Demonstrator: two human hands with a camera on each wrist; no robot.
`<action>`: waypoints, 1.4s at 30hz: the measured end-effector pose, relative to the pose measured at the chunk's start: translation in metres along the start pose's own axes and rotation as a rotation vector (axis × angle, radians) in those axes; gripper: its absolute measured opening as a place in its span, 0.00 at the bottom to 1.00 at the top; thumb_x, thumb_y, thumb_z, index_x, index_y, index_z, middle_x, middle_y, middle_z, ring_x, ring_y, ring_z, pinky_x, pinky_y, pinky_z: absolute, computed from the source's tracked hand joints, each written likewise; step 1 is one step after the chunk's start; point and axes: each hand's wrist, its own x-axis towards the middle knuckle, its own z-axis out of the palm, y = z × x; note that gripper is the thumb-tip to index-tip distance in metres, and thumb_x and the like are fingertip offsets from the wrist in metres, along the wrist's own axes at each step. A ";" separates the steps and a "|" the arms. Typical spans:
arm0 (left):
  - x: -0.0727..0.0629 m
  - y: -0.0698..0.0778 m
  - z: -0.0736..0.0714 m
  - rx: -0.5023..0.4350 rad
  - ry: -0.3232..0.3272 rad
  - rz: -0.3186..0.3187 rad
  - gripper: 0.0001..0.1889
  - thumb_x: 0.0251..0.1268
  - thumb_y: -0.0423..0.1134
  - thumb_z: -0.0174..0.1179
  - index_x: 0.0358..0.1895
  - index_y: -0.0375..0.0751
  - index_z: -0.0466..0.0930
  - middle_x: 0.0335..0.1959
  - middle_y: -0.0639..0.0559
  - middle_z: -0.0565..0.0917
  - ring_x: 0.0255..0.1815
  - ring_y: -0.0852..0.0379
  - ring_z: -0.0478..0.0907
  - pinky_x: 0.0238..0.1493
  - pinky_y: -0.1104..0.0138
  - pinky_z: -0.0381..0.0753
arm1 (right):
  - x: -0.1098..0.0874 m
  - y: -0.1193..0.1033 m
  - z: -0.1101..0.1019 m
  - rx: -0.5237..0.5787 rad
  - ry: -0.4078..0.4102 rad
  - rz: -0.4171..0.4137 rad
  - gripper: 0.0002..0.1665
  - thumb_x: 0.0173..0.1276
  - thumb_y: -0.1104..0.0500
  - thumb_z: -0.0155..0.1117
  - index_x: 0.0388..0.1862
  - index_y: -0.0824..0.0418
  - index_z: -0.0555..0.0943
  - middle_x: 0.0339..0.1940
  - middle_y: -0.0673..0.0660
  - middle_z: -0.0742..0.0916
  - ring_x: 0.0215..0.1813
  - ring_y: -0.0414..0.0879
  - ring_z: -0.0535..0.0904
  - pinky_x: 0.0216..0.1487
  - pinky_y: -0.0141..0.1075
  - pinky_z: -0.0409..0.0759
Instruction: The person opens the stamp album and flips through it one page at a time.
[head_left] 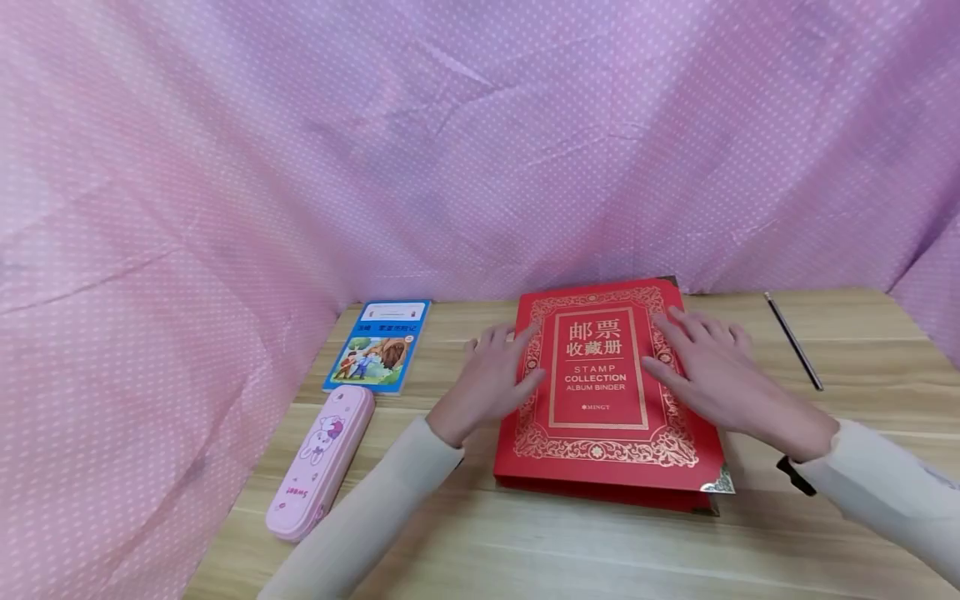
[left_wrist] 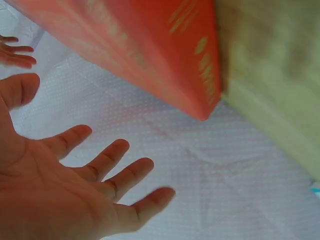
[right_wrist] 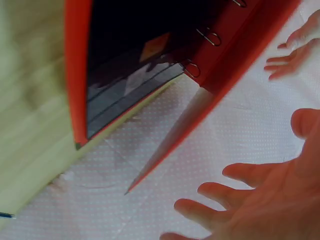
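Note:
A red stamp collection album binder (head_left: 597, 367) with gold lettering and metal corners lies on the table. Its front cover (right_wrist: 172, 145) stands slightly raised on the right side; the right wrist view shows metal rings (right_wrist: 191, 68) and dark pages (right_wrist: 145, 60) inside. My left hand (head_left: 487, 379) is by the spine side, fingers spread; in the left wrist view the palm (left_wrist: 60, 190) looks apart from the binder. Over the right edge of the cover is my right hand (head_left: 712, 371), its fingers also spread and holding nothing. In its wrist view, a gap separates them from the cover.
On the left of the wooden table (head_left: 585, 542) lie a blue illustrated book (head_left: 378, 346) and, nearer, a pink pencil case (head_left: 321, 462). A slim dark pen or pencil (head_left: 793, 342) lies on the right. Pink dotted cloth (head_left: 480, 150) hangs behind and at the sides.

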 end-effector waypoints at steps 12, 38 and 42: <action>-0.047 -0.027 0.017 -0.228 -0.021 -0.060 0.36 0.63 0.49 0.61 0.72 0.48 0.57 0.61 0.49 0.68 0.59 0.55 0.65 0.54 0.58 0.75 | -0.051 0.019 0.019 0.203 0.124 0.017 0.38 0.70 0.50 0.57 0.69 0.72 0.61 0.67 0.71 0.65 0.65 0.68 0.59 0.56 0.66 0.61; -0.052 -0.028 0.042 -0.310 -0.067 -0.067 0.35 0.63 0.53 0.60 0.70 0.47 0.59 0.58 0.53 0.69 0.52 0.61 0.69 0.51 0.62 0.77 | -0.072 0.022 0.035 0.356 0.121 0.062 0.31 0.75 0.55 0.49 0.73 0.64 0.58 0.67 0.70 0.67 0.65 0.69 0.60 0.58 0.68 0.56; -0.051 -0.026 0.044 -0.285 -0.051 -0.058 0.34 0.63 0.53 0.59 0.70 0.47 0.60 0.57 0.53 0.69 0.51 0.61 0.69 0.51 0.62 0.77 | -0.074 0.022 0.031 0.368 0.139 0.055 0.32 0.75 0.55 0.50 0.74 0.61 0.58 0.67 0.67 0.67 0.65 0.67 0.61 0.69 0.47 0.55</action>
